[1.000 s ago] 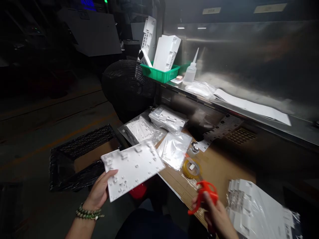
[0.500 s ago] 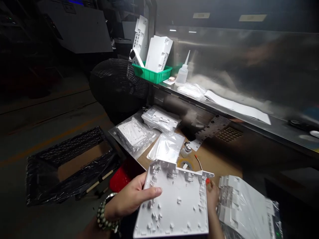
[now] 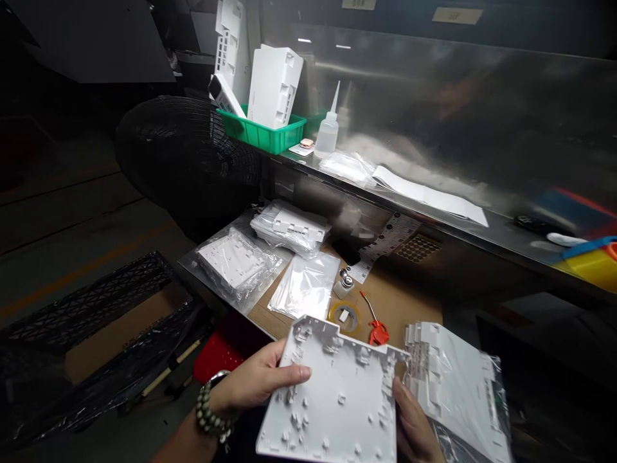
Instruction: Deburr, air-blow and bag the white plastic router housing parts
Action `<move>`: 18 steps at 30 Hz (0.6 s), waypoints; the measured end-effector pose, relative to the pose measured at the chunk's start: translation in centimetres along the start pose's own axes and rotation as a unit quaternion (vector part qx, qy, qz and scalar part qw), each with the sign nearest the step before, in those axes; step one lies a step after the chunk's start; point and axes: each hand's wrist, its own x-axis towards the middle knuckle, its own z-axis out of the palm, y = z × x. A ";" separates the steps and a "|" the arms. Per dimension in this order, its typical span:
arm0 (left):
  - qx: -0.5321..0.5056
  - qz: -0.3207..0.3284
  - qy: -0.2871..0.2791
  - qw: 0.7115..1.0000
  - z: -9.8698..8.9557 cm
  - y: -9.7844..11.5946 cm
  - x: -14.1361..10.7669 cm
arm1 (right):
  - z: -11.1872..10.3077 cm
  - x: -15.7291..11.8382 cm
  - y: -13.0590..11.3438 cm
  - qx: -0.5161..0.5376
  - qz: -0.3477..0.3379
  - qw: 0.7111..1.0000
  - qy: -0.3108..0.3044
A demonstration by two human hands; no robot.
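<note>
A white plastic panel with small clips and posts on its inner face is held low in front of me. My left hand grips its left edge, thumb on top and fingers underneath. At the right edge, my right hand holds the panel with its fingers partly hidden. Just beyond the panel lies a red-handled tool with a thin metal tip, beside a yellow tape roll. White parts in clear plastic are stacked to the right.
Bagged white parts and clear bags lie on the bench's left side. A small dispenser bottle stands behind the tape. The shelf above bears a green bin and a squeeze bottle. A black crate is at lower left.
My right hand has come away from the red-handled tool, which now lies on the bench, and holds the panel's right edge. The view has shifted right and slightly down.
</note>
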 end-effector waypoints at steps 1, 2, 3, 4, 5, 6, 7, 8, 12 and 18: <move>0.050 0.009 -0.016 0.999 -0.6 -0.6 1.0 | -0.6 -0.2 0.2 0.005 -0.004 1.000 0.024; 0.106 0.025 -0.024 0.994 -1.4 -1.4 2.2 | -1.3 -0.3 0.3 0.016 -0.009 0.999 0.050; 0.156 0.044 -0.022 0.987 -2.2 -2.1 3.6 | -2.2 -0.5 0.4 0.034 -0.012 0.996 0.077; 0.188 0.056 -0.003 0.981 -3.1 -2.9 5.2 | -3.2 -0.6 0.5 0.055 -0.013 0.993 0.105; 0.221 0.070 0.024 0.972 -4.1 -3.7 6.9 | -4.3 -0.8 0.7 0.078 -0.011 0.989 0.129; 0.262 0.089 0.065 0.959 -5.0 -4.4 8.6 | -5.4 -1.0 0.9 0.100 -0.011 0.983 0.153; 0.307 0.106 0.096 0.941 -5.9 -5.0 10.2 | -6.4 -1.3 1.1 0.120 -0.019 0.977 0.177; 0.351 0.124 0.110 0.922 -6.6 -5.6 11.8 | -7.3 -1.6 1.4 0.138 -0.033 0.970 0.199; 0.503 0.197 0.061 0.840 -8.3 -7.2 16.5 | -8.4 -3.4 2.2 0.176 -0.099 0.948 0.245; 0.637 0.254 0.011 0.728 -9.1 -7.0 21.2 | -5.7 -4.8 2.3 0.208 -0.125 0.929 0.279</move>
